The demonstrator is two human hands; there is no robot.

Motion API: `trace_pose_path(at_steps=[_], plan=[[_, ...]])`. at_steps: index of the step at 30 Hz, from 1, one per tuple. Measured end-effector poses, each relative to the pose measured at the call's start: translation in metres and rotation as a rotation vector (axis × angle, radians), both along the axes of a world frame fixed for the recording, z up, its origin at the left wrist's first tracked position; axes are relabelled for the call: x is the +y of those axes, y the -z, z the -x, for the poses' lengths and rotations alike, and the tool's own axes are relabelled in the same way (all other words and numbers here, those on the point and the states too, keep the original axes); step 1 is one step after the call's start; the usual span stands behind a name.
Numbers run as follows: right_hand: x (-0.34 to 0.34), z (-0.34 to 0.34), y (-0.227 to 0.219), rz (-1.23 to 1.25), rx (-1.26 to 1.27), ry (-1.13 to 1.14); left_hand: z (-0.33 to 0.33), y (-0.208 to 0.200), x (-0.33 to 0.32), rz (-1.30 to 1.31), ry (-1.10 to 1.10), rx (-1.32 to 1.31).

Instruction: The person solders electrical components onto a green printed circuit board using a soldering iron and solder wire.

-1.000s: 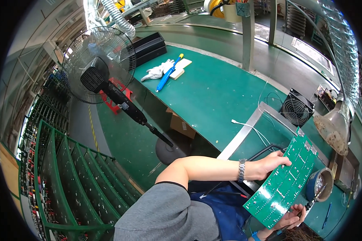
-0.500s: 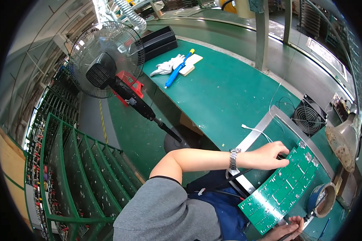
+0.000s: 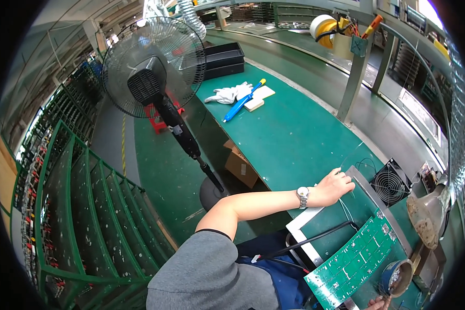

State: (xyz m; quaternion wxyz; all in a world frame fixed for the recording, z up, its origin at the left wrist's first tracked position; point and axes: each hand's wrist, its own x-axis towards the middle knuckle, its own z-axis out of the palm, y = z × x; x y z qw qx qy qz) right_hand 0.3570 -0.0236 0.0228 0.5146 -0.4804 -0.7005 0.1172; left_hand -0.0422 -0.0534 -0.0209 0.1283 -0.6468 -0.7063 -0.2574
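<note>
A green circuit board (image 3: 352,259) lies at an angle across a metal-edged frame (image 3: 309,247). Beyond its far left corner is my left hand (image 3: 335,187), fingers curled, with a silver watch on the wrist. A thin white cable (image 3: 344,211) runs out below that hand; what the fingers hold is hidden. At the bottom edge, mostly cut off, my right hand (image 3: 380,304) is closed beside a blue round pot (image 3: 390,278). It appears to grip a soldering iron, whose handle hardly shows. A black cable (image 3: 315,240) arches between my body and the board.
A small black fan (image 3: 391,182) and a stained lamp-like hood (image 3: 426,217) stand right of the board. Farther off lie white gloves (image 3: 230,94), a blue electric screwdriver (image 3: 243,102) and black trays (image 3: 223,59). A pedestal fan (image 3: 152,77) and green racks (image 3: 95,217) are at left.
My left hand has left the board's edge and moved away to the white cable, its fingers curling. My right hand has shifted lower, largely out of the picture. The view has turned slightly.
</note>
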Motion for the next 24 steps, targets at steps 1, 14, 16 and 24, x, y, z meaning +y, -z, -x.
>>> trace_pose_path(at_steps=[1,14,16,24], plan=[[0.001,-0.003,0.000,0.162,-0.100,0.093,0.001,-0.003,-0.001,-0.013,-0.005,0.001],[-0.032,0.004,-0.029,-0.008,0.104,-0.182,-0.026,-0.080,-0.072,0.198,0.449,-0.805],[-0.031,0.008,-0.027,0.034,0.120,-0.159,-0.046,-0.093,-0.076,0.143,0.564,-0.801],[-0.020,0.037,-0.031,0.012,0.054,-0.411,-0.115,-0.099,-0.039,0.080,0.812,-0.675]])
